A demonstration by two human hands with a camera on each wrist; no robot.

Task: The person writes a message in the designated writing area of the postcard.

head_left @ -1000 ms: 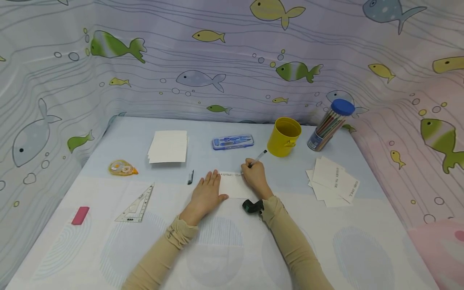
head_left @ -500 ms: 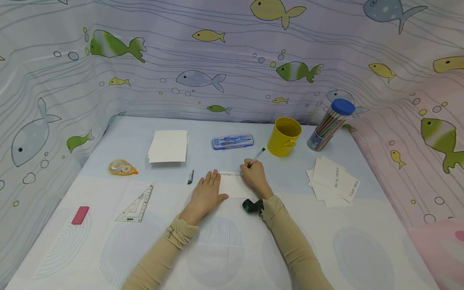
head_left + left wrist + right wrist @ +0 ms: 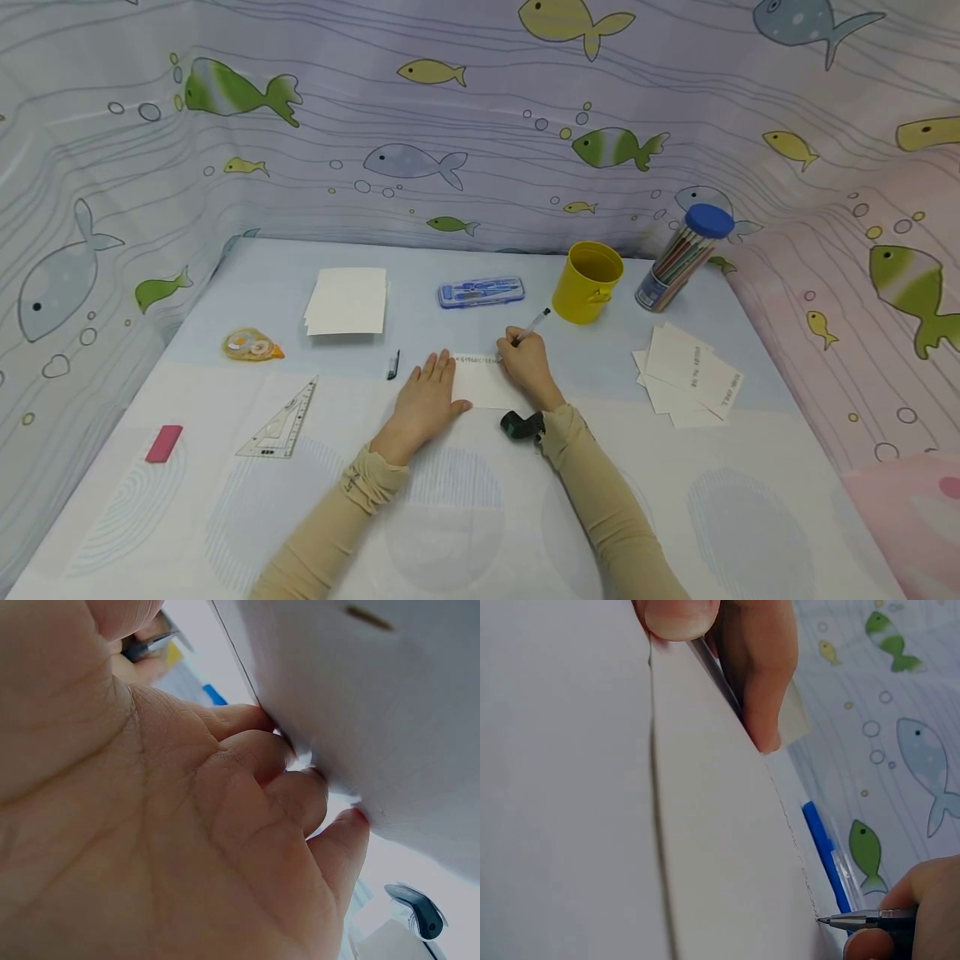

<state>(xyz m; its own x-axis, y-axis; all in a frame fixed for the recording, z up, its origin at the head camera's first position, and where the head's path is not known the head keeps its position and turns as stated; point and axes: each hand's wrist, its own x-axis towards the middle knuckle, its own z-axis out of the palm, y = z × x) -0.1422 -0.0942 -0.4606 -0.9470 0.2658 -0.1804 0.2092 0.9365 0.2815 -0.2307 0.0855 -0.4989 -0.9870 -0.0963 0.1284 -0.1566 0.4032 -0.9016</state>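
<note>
A white card (image 3: pixel 483 387) with a line of small dark writing along its top lies on the table in the head view. My left hand (image 3: pixel 425 404) rests flat at the card's left edge, fingers extended and thumb at the lower edge. My right hand (image 3: pixel 531 367) pinches a pen (image 3: pixel 536 322), which leans up and to the right. In the right wrist view the pen's tip (image 3: pixel 823 920) meets the card at the end of the writing. The pen's cap (image 3: pixel 393 365) lies left of my left hand.
Behind are a stack of blank cards (image 3: pixel 345 302), a blue case (image 3: pixel 482 292), a yellow cup (image 3: pixel 587 287) and a tilted jar of pencils (image 3: pixel 678 262). Written cards (image 3: pixel 686 375) lie right. Correction tape (image 3: pixel 251 344), a set square (image 3: pixel 281 423) and a red block (image 3: pixel 164 444) lie left.
The pen has tilted slightly and its upper end has shifted a little left, with small movements of my right hand. My left hand stays in place on the card.
</note>
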